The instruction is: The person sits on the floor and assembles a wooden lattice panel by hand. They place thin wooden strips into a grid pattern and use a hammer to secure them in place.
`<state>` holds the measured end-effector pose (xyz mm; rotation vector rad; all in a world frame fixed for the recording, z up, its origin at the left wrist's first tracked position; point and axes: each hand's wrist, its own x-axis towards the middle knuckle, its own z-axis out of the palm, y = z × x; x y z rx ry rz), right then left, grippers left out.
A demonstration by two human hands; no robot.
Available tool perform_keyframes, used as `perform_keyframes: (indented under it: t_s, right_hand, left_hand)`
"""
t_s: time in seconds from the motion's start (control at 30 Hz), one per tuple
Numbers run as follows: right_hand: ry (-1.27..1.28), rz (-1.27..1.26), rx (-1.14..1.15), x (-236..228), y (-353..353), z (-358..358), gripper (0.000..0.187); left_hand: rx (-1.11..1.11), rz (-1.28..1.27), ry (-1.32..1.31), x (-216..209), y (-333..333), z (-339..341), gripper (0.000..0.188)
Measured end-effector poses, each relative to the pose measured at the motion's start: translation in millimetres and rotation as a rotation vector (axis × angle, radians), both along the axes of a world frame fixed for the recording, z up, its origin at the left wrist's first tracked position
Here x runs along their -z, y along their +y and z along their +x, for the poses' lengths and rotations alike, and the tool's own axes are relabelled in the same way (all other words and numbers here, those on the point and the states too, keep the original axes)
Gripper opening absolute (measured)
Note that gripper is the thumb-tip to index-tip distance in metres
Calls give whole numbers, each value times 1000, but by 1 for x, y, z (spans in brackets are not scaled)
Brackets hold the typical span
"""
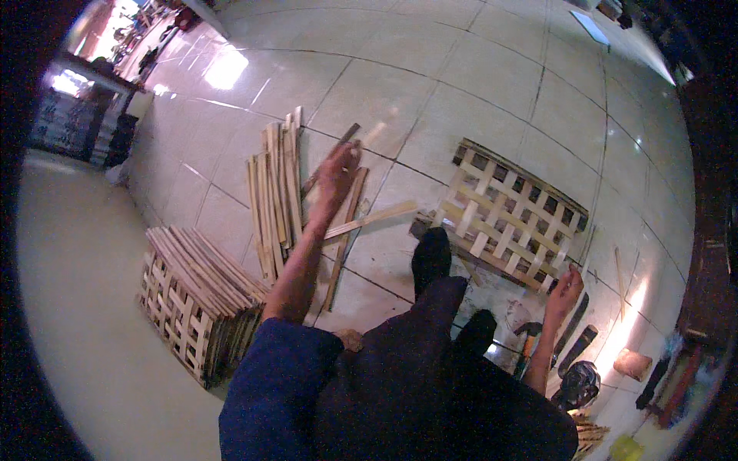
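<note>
My left hand is reached out over the tiles, its fingers closed around a slightly blurred pale wooden strip. A dark strip passes by the same fingers; whether it is gripped too I cannot tell. Just left of that hand lies a loose bundle of slats. On the right, a woven lattice panel with dark edge bars rests by my feet. My right hand is beside its near right corner, fingers curled together; anything in them is too small to make out.
Finished-looking lattice panels stand in a stack at the left. A hammer, a dark-bladed tool and a black plastic bag lie near my right forearm. Loose strips cross on the floor between bundle and panel.
</note>
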<state>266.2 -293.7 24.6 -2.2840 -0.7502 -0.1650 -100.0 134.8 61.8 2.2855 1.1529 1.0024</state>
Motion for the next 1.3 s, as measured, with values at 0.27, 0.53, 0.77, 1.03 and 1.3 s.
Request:
perform_keyframes:
  t_s: [0.27,0.53,0.77,1.03,1.3]
  right_hand:
    - [142,23,7,-4,-16,-3,31]
    - [89,-95,21,8,-28,5,32]
    - [185,-1,-11,7,-19,-10,32]
    - [60,-49,-9,22,-39,-1,31]
    - [165,7,64,-10,-21,-23,31]
  left_hand:
    - [-268,26,220,74,-29,-52,25]
    - [-728,93,731,81,21,-158,24]
    - [-456,-28,923,72,11,-143,20]
    - [-448,121,658,98,1,-154,33]
    - [-643,-89,855,104,25,-151,40]
